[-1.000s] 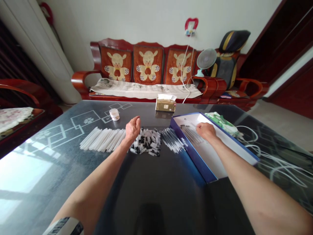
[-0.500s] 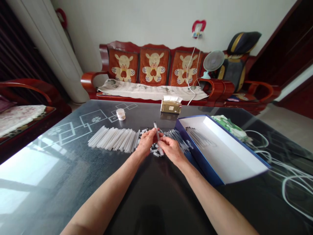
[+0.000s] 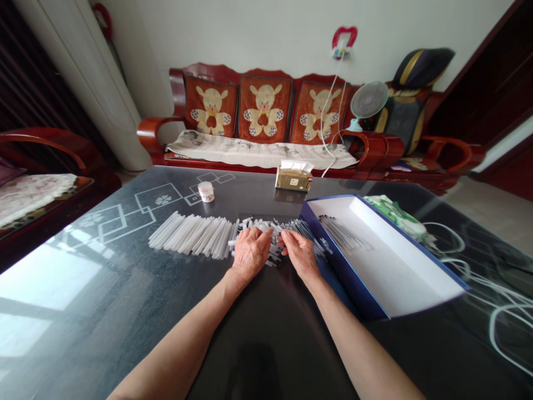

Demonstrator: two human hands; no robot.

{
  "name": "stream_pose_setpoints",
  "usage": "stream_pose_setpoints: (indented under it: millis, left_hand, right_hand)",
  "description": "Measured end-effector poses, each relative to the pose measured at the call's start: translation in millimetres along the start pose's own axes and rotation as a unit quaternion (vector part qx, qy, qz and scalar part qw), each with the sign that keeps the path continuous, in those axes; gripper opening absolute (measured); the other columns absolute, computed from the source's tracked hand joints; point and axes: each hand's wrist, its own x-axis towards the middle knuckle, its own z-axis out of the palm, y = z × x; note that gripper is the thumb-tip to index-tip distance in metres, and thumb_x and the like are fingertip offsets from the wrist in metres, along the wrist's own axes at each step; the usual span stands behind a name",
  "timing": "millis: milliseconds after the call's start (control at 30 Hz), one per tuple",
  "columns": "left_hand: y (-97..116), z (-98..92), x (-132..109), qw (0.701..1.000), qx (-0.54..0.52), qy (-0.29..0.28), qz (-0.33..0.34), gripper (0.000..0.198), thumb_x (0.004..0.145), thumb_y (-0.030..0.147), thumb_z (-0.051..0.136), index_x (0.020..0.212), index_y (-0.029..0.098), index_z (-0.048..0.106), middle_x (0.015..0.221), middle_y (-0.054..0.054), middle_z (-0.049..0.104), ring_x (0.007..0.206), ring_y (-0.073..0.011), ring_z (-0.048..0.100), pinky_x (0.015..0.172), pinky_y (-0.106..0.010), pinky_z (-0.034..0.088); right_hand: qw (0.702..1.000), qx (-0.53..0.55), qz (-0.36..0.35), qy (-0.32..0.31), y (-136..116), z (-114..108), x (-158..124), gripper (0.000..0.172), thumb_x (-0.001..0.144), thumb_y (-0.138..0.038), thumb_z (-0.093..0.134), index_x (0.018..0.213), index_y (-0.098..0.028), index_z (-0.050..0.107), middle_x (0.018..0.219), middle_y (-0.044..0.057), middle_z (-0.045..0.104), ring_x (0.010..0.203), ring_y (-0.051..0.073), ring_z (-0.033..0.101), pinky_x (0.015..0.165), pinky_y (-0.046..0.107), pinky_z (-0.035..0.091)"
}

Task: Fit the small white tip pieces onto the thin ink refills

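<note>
Beyond the left hand (image 3: 252, 253) and right hand (image 3: 300, 254) stands a red wooden sofa (image 3: 178, 91); beneath them spreads a dark, glossy table (image 3: 137, 294) (glaring with daylight out leftward). Right of the right hand lies a blue box (image 3: 345, 266) holding slim pens (image 3: 339, 232). The left fingers curl, the right half-bend; whether either grips anything, I cannot tell. Clear tubes (image 3: 194, 236) lie beside the left hand, thin rods (image 3: 303, 226) behind the right, small caps (image 3: 272, 258) between.
</note>
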Motion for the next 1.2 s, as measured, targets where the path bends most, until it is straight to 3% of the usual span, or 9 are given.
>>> stream_pose_setpoints:
  millis: [167,367,667,867,1000,1200]
  left_hand:
    - [-7.1,7.7,-4.2,0.998,0.047,0.020,0.030,0.034,0.094,0.046,0.043,0.111,0.029,0.067,0.084,-0.007,0.063,0.080,-0.0211,0.053,0.076,-0.035,0.037]
    - [-11.6,8.5,-2.6,0.998,0.049,-0.003,0.044,0.033,0.095,0.044,0.042,0.109,0.030,0.067,0.087,-0.007,0.065,0.083,-0.0217,0.053,0.081,-0.037,0.035]
    - [-11.8,7.9,0.3,0.999,0.031,-0.030,0.027,0.035,0.096,0.045,0.038,0.104,0.028,0.068,0.079,-0.007,0.060,0.080,-0.0212,0.051,0.079,-0.036,0.035]
    - [-11.2,6.2,1.8,0.998,0.041,-0.045,0.013,0.041,0.097,0.046,0.033,0.102,0.027,0.069,0.078,-0.007,0.060,0.079,-0.0211,0.051,0.078,-0.036,0.034]
    - [-10.3,5.0,1.6,0.998,0.047,-0.052,0.009,0.042,0.097,0.046,0.032,0.102,0.027,0.068,0.079,-0.007,0.060,0.081,-0.0217,0.051,0.079,-0.036,0.034]
    - [-9.2,4.7,0.9,0.997,0.053,-0.042,0.020,0.041,0.097,0.047,0.033,0.102,0.026,0.068,0.079,-0.007,0.060,0.080,-0.0212,0.051,0.078,-0.036,0.032]
  right_hand:
    - [0.999,-0.033,0.012,0.000,4.7,2.6,-3.6,0.035,0.076,-0.054,0.062,0.091,-0.023,0.069,0.078,0.004,0.073,0.069,0.023,0.069,0.051,0.029,0.053]
    - [0.998,-0.062,0.012,-0.027,7.3,-0.7,1.2,0.033,0.076,-0.054,0.061,0.084,-0.023,0.069,0.073,0.004,0.072,0.063,0.021,0.067,0.050,0.028,0.050]
    - [0.998,-0.040,-0.006,-0.039,12.6,-1.3,4.2,0.032,0.077,-0.049,0.063,0.091,-0.020,0.070,0.067,0.002,0.069,0.063,0.018,0.065,0.054,0.026,0.048]
    - [0.997,-0.041,-0.031,-0.050,15.5,0.7,6.9,0.031,0.077,-0.043,0.063,0.095,-0.019,0.069,0.075,0.002,0.069,0.060,0.014,0.060,0.057,0.027,0.050]
    - [0.998,-0.046,-0.023,-0.039,12.9,1.1,6.3,0.037,0.075,-0.046,0.065,0.101,-0.019,0.068,0.081,0.004,0.071,0.064,0.016,0.063,0.055,0.026,0.050]
    - [0.995,-0.084,-0.051,-0.034,12.9,-0.5,6.9,0.029,0.080,-0.046,0.062,0.086,-0.019,0.071,0.073,0.004,0.071,0.062,0.017,0.066,0.061,0.028,0.052]
